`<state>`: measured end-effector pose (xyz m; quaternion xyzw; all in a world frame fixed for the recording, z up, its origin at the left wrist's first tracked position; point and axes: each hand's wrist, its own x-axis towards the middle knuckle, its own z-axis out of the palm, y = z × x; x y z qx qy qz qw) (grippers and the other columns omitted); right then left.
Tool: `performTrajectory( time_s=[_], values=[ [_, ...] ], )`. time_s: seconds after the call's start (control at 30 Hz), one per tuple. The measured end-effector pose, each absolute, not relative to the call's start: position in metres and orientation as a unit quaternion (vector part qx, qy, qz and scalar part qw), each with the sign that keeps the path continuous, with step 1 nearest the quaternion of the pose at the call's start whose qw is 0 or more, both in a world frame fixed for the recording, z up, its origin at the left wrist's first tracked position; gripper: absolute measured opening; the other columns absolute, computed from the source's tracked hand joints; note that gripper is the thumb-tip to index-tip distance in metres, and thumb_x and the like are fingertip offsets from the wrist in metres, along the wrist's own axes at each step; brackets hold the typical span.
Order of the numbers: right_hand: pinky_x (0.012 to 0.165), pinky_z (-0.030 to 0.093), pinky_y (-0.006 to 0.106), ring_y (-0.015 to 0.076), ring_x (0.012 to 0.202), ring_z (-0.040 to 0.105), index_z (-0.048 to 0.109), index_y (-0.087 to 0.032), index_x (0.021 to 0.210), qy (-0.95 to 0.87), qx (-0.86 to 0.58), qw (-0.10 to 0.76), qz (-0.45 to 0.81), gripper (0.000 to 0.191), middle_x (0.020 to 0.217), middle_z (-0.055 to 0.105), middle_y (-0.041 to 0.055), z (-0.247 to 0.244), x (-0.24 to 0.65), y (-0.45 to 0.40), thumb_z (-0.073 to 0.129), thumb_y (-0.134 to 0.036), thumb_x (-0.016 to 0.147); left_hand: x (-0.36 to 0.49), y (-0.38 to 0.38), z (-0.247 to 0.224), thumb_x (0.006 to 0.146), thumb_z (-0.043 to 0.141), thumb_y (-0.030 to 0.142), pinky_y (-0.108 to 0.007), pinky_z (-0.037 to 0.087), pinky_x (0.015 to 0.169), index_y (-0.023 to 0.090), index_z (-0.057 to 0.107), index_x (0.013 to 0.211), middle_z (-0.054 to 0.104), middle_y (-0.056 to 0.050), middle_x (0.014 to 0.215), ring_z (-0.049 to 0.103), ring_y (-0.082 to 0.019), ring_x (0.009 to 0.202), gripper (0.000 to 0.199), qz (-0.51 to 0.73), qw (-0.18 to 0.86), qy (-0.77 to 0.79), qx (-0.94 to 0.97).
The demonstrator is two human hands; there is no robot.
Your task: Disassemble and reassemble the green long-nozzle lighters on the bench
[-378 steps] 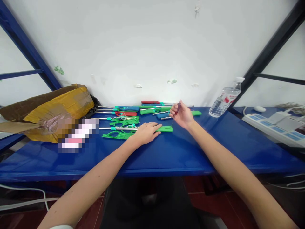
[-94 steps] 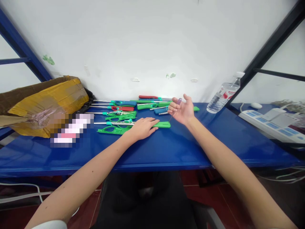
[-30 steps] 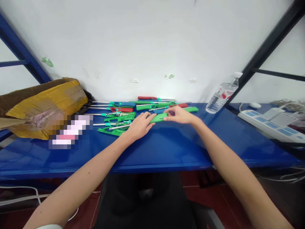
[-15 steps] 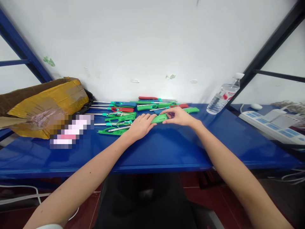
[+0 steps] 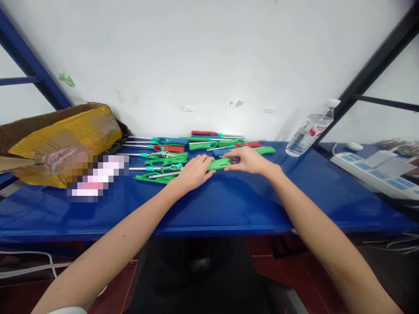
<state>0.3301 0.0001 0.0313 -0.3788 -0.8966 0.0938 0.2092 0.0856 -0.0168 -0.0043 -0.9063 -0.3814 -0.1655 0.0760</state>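
My left hand [image 5: 195,171] is closed over a green stick lighter [image 5: 220,164], held just above or on the blue table. The lighter's metal tube sticks out to the left beneath my hand, and its green handle end points right. At that end, my right hand [image 5: 250,160] pinches a small dark purple piece [image 5: 235,160] between thumb and fingers. Whether this piece is joined to the handle I cannot tell. Left of my left hand lie green lighters with open-looking shells [image 5: 168,159]. Behind my hands are a blue-handled lighter [image 5: 218,152] and another green handle [image 5: 266,150].
More stick lighters lie along the wall, among them a red one [image 5: 204,132]. A taped cardboard box [image 5: 65,144] stands on the left beside a blurred-out patch. At right are a tilted water bottle [image 5: 309,131] and a white power strip [image 5: 373,174] on the blue table [image 5: 222,213].
My right hand has shifted slightly right along the lighter's end, and more of the purple piece shows between its fingers. My left hand keeps its hold. The view has moved a little.
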Motion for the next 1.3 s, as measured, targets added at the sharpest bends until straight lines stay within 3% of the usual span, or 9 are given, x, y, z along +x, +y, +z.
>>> performTrajectory(
  time_s=[0.5, 0.67, 0.87, 0.97, 1.07, 1.2, 1.3],
  values=[
    [0.063, 0.041, 0.029, 0.0204, 0.071, 0.062, 0.071, -0.017, 0.115, -0.898, -0.391, 0.188, 0.069, 0.043, 0.088, 0.073, 0.0079, 0.036, 0.332, -0.006, 0.069, -0.047, 0.085, 0.084, -0.013, -0.005, 0.096, 0.056, 0.041, -0.039, 0.047, 0.092, 0.014, 0.053, 0.129, 0.059, -0.012, 0.114, 0.057, -0.027, 0.104, 0.043, -0.183, 0.072, -0.383, -0.902],
    [0.063, 0.042, 0.029, 0.0197, 0.069, 0.06, 0.071, -0.017, 0.117, -0.889, -0.395, 0.219, 0.077, 0.046, 0.083, 0.072, 0.0068, 0.037, 0.343, 0.0, 0.067, -0.05, 0.085, 0.074, -0.01, -0.001, 0.092, 0.061, 0.046, -0.038, 0.046, 0.098, 0.017, 0.047, 0.137, 0.053, -0.013, 0.133, 0.057, -0.028, 0.115, 0.056, -0.232, 0.041, -0.382, -0.894],
    [0.055, 0.037, 0.027, 0.0159, 0.058, 0.053, 0.072, -0.018, 0.118, -0.862, -0.464, 0.153, 0.135, 0.056, 0.066, 0.062, 0.0005, 0.036, 0.357, 0.005, 0.07, -0.057, 0.078, 0.061, -0.002, 0.002, 0.089, 0.064, 0.041, -0.038, 0.048, 0.094, 0.016, 0.058, 0.127, 0.064, -0.011, 0.12, 0.059, -0.029, 0.112, 0.045, -0.15, -0.005, -0.411, -0.899],
    [0.058, 0.04, 0.028, 0.0177, 0.065, 0.059, 0.076, -0.021, 0.11, -0.861, -0.479, 0.11, 0.134, 0.05, 0.076, 0.068, 0.0026, 0.035, 0.357, 0.006, 0.073, -0.056, 0.075, 0.061, -0.001, -0.002, 0.092, 0.06, 0.04, -0.038, 0.047, 0.092, 0.015, 0.06, 0.123, 0.065, -0.011, 0.115, 0.059, -0.029, 0.11, 0.04, -0.132, -0.004, -0.397, -0.908],
    [0.069, 0.046, 0.031, 0.0224, 0.079, 0.064, 0.078, -0.02, 0.102, -0.877, -0.458, 0.121, 0.083, 0.043, 0.089, 0.071, 0.0063, 0.032, 0.348, 0.004, 0.074, -0.054, 0.075, 0.065, -0.001, -0.005, 0.094, 0.057, 0.039, -0.038, 0.047, 0.092, 0.014, 0.059, 0.124, 0.065, -0.012, 0.114, 0.058, -0.029, 0.109, 0.04, -0.13, 0.002, -0.389, -0.912],
    [0.079, 0.047, 0.034, 0.0256, 0.091, 0.066, 0.075, -0.02, 0.11, -0.892, -0.42, 0.166, 0.019, 0.052, 0.11, 0.069, 0.0093, 0.026, 0.324, -0.002, 0.076, -0.056, 0.073, 0.067, -0.001, -0.007, 0.092, 0.06, 0.04, -0.036, 0.047, 0.09, 0.015, 0.061, 0.12, 0.067, -0.011, 0.11, 0.059, -0.027, 0.106, 0.038, -0.143, -0.009, -0.387, -0.911],
    [0.079, 0.046, 0.033, 0.0264, 0.094, 0.066, 0.074, -0.02, 0.111, -0.898, -0.414, 0.149, 0.013, 0.047, 0.11, 0.07, 0.009, 0.022, 0.31, -0.006, 0.073, -0.054, 0.078, 0.067, -0.001, -0.007, 0.09, 0.062, 0.042, -0.035, 0.047, 0.087, 0.015, 0.064, 0.114, 0.068, -0.009, 0.105, 0.06, -0.026, 0.101, 0.036, -0.151, -0.02, -0.384, -0.911]
  ],
)
